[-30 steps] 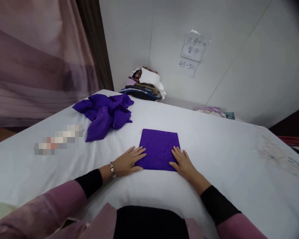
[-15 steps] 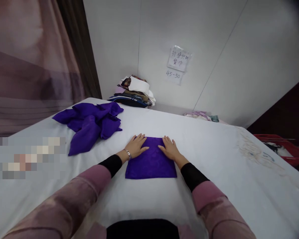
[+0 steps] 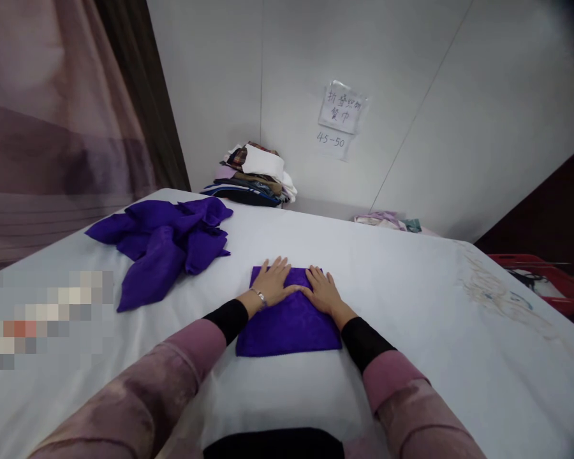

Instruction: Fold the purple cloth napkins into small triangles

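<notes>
A purple cloth napkin (image 3: 289, 335), folded into a flat four-sided shape, lies in front of me on the white-covered table (image 3: 387, 306). My left hand (image 3: 273, 282) rests flat on its upper left part, fingers spread and pointing away from me. On the upper right part lies my right hand (image 3: 324, 291), also flat and open. The two thumbs meet or nearly meet over the middle of the cloth. Off to the left is a loose heap of purple cloth (image 3: 167, 239), touched by neither hand. The napkin's surface under both palms is hidden.
Against the wall stands a stack of folded clothes (image 3: 253, 175). More cloth (image 3: 382, 220) lies at the table's back edge. A handwritten sign (image 3: 340, 108) hangs on the wall. To the right is a red basket (image 3: 550, 274). A blurred patch covers the table's left side.
My hands have drawn closer together over the napkin, the left one sliding right and inward, so the thumbs come together. The view has shifted slightly. The purple heap is unchanged.
</notes>
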`<state>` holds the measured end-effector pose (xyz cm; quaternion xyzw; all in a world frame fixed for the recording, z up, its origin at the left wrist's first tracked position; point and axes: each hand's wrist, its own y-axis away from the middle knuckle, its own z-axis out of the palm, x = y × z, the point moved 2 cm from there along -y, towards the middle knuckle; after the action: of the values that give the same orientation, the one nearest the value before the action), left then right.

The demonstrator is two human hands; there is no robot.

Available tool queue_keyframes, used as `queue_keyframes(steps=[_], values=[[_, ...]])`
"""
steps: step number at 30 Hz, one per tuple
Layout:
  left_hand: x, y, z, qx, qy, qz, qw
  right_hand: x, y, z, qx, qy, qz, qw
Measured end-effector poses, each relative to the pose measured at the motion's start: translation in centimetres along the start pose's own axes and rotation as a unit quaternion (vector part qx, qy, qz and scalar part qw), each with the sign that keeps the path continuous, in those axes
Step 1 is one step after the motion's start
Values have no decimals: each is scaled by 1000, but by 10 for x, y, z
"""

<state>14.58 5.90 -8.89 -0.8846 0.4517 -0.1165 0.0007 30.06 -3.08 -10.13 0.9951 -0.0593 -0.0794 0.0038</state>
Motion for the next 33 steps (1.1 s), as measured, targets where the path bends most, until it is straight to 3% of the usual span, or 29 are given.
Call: queue_keyframes(steps=[3,6,9,17,21,25,29,33], values=[[30,-11,9,-18,27,62,998,0,0,-1,-11,11,-5,1000],[39,-14,18,-49,51,54,996,0,0,-1,-12,13,-1,1000],[22,-9,18,-51,50,30,997,0,1,0,-2,9,0,1000],[-52,34,-7,-23,10,-84,996,0,1,0,-5,-3,8,1000],[-61,42,-12,-27,7,-119,992,0,0,-2,-15,-3,13,1000],[-51,35,-17,-7,-10,-162,987,-3,0,-3,-18,-4,16,1000],[-28,22,-14,25,-35,-75,996,-5,1,-6,-21,0,14,1000],[-20,15,0,-15,-17,-35,999,-4,1,-14,-42,-15,18,999]])
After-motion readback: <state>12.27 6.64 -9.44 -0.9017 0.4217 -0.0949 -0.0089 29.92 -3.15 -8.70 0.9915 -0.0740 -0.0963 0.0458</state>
